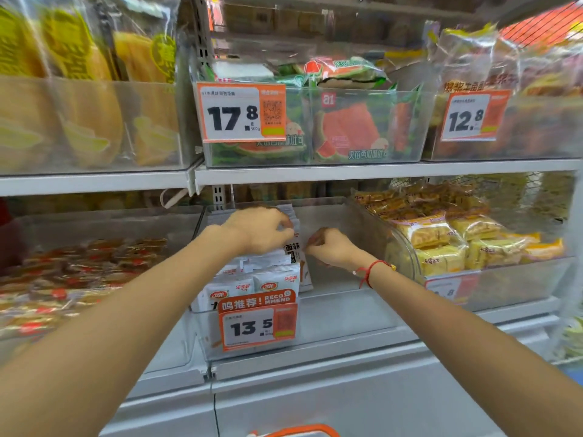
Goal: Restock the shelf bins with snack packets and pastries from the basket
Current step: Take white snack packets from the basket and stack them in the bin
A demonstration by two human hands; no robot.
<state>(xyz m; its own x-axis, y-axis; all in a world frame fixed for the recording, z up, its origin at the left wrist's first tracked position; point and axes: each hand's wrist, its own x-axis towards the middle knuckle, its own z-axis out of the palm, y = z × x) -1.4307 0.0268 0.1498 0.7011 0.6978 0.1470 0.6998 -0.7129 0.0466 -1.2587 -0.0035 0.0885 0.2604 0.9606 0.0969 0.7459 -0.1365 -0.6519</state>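
Both my hands reach into a clear shelf bin on the lower shelf, marked with a 13.5 price tag. White snack packets stand in a row at the bin's left side. My left hand grips the top of the upright white packets at the back of the row. My right hand, with a red string at the wrist, has its fingers curled and pinches the edge of a packet between the two hands. The basket's orange handle shows at the bottom edge.
The right half of the bin holds nothing. Yellow pastry packs fill the bin to the right, red-brown snack packs the bin to the left. Above, a bin of watermelon toast packs sits on the upper shelf, whose edge overhangs my hands.
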